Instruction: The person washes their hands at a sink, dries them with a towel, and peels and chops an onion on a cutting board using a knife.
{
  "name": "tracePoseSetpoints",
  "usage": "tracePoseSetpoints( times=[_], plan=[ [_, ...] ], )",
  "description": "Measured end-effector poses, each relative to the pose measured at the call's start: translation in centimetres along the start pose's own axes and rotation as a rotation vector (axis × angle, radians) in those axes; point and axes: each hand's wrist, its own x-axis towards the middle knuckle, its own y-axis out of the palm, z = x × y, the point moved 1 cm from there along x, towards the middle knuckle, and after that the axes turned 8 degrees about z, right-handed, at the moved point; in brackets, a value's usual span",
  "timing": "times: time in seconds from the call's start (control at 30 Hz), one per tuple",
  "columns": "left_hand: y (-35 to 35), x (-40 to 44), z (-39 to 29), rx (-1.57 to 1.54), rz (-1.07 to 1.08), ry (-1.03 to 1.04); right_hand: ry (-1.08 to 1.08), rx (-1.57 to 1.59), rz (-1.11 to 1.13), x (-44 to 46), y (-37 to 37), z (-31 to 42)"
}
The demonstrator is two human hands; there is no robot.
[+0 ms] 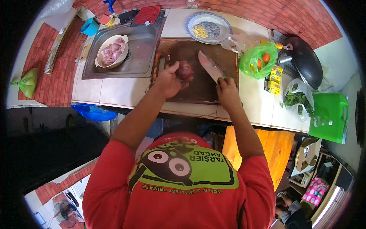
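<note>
My left hand (168, 83) is closed around a red onion (184, 70), held above the left part of a dark wooden cutting board (198, 91). In my right hand (227, 94) is the handle of a large kitchen knife (209, 65). Its broad blade points up and left over the board, apart from the onion. Behind the board stands a blue-rimmed plate (227, 27) bearing chopped pale yellow bits (199, 31), which look like garlic.
Left is a steel sink (143, 65) holding a white bowl (98, 61) of raw meat (112, 52). To the right lie a green bag (249, 57) with tomatoes, yellow packets (274, 78), a bag of leafy greens (298, 100), a black wok (305, 57) and a green jug (328, 116).
</note>
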Motion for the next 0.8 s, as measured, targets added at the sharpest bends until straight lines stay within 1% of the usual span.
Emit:
tracePoseSetpoints(
  times=[0.03, 0.07, 0.1, 0.17, 0.2, 0.23, 0.3, 0.37, 0.4, 0.43, 0.47, 0.5, 0.53, 0.6, 0.63, 0.7, 0.73, 0.77, 0.8],
  plan=[
    [-0.1, -0.2, 0.0, 0.011, -0.034, 0.008, 0.047, 0.126, -0.026, -0.4, -1.3, 0.7],
    [-0.2, -0.3, 0.0, 0.009, -0.03, -0.001, 0.008, 0.182, -0.096, -0.6, -2.0, 0.3],
    [-0.3, -0.4, -0.2, 0.003, -0.033, 0.033, 0.016, 0.178, -0.098, -1.1, -2.7, 0.2],
    [-0.4, -0.7, -0.8, -0.005, -0.029, 0.066, 0.254, 0.88, 0.024, -2.6, -3.6, 0.6],
    [-0.4, -1.1, -1.2, -0.011, 0.008, 0.054, 0.281, 1.116, 0.052, -3.3, -4.8, 1.8],
    [-0.5, -1.5, -1.6, -0.015, 0.045, 0.042, 0.336, 1.384, -0.034, -3.9, -3.7, 1.7],
    [-2.0, -1.8, -2.3, -0.049, 0.093, -0.005, 0.29, 1.604, -0.096, -4.5, -3.3, 4.0],
    [-3.4, -1.6, -2.8, -0.078, 0.144, -0.054, 0.316, 1.544, 0.109, -4.4, -3.1, 5.2],
    [-3.5, -1.5, -3.0, -0.116, 0.186, -0.085, 0.377, 1.53, 0.06, -4.3, -2.9, 5.8],
    [-3.6, -1.5, -3.2, -0.154, 0.23, -0.115, 0.408, 1.414, 0.138, -4.0, -3.2, 6.3],
    [-3.6, -1.5, -3.2, -0.151, 0.239, -0.123, 0.443, 1.258, 0.149, -3.7, -2.9, 6.9],
    [-2.7, -1.9, -3.5, -0.09, 0.137, -0.1, 0.479, 1.102, 0.158, -3.5, -2.5, 7.8],
    [-2.1, -2.0, -3.8, -0.028, 0.037, -0.075, 0.483, 1.1, 0.144, -3.5, -1.9, 8.6],
    [-2.2, -1.9, -4.2, -0.045, 0.045, -0.07, 0.29, 1.195, -0.057, -3.4, -1.2, 10.1],
    [-2.3, -2.0, -4.3, -0.066, 0.04, -0.062, 0.297, 1.192, -0.066, -3.3, -1.1, 10.8],
    [-2.3, -2.2, -4.5, -0.101, 0.073, -0.09, 0.332, 1.016, -0.142, -3.0, -1.4, 11.9],
    [-2.3, -2.2, -4.7, -0.135, 0.1, -0.107, 0.237, 0.851, -0.208, -2.7, -1.3, 12.5],
    [-2.4, -2.2, -4.7, -0.133, 0.107, -0.115, 0.243, 0.849, -0.217, -2.7, -1.3, 13.2],
    [-2.6, -2.2, -4.6, -0.176, 0.147, -0.168, 0.312, 0.934, -0.23, -2.8, -1.3, 13.9]
  ],
)
